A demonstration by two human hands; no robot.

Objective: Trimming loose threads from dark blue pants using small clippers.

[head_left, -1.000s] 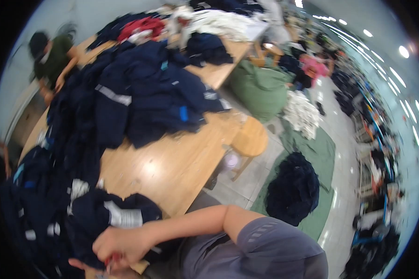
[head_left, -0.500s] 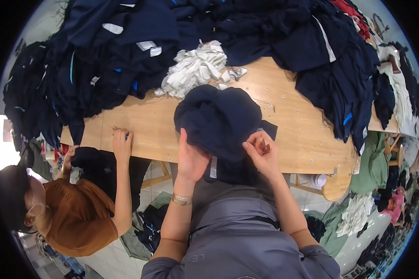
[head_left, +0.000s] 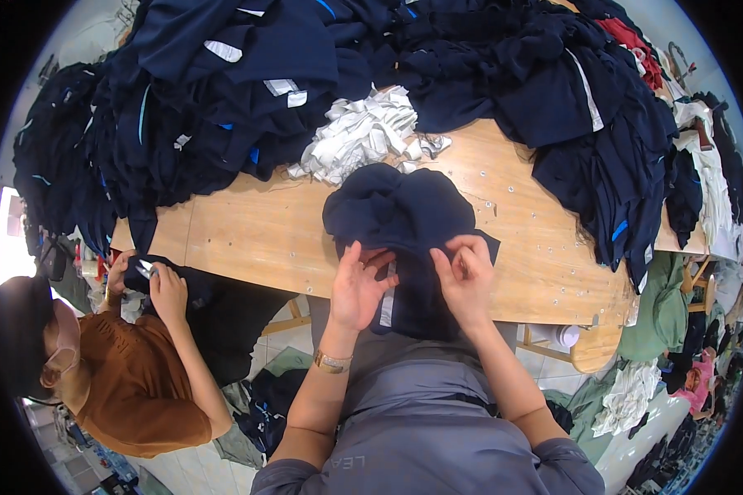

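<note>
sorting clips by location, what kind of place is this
Probably a garment workshop or factory floor: heaps of dark navy garments cover a long wooden table, white fabric pieces lie beside them, and more clothing piles sit on the floor.

The scene is evenly and brightly lit from above, with soft, shallow shadows under the dark garments on the wooden bench. The navy cloth swallows detail, its folds hard to read. A blown-out white patch glares at the far left edge. The fisheye lens bends the bench edge into a curve and squeezes things near the rim, beyond which a black border frames the picture. The centre is sharp; the margins soften slightly.
</note>
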